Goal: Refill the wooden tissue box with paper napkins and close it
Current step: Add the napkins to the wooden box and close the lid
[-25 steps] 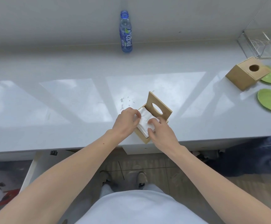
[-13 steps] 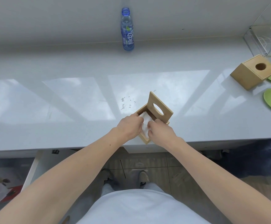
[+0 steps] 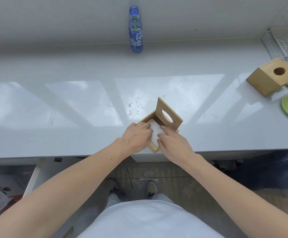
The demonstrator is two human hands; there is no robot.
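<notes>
**Napkin stack seated in box; lid not yet closed**

Left hand (image 3: pixel 138 137): fingers curled, pressing down on the left edge of the paper napkins (image 3: pixel 154 131); no grip visible, contact only. One second ago holding the stack raised above the rim; now lowered.

Napkins: white stack now sunk inside the wooden tissue box (image 3: pixel 154 149), below the rim, no longer protruding. Box at the near edge of the worktop (image 3: pixel 71 134).

Right hand (image 3: pixel 173 143): fingers extended, flat on the right edge of the stack, pushing down, holding nothing.

Lid (image 3: pixel 169 114): upright at the far side, oval slot visible, untouched.

Judgement: refill nearly complete; remaining step, withdraw both hands and fold lid down.
</notes>
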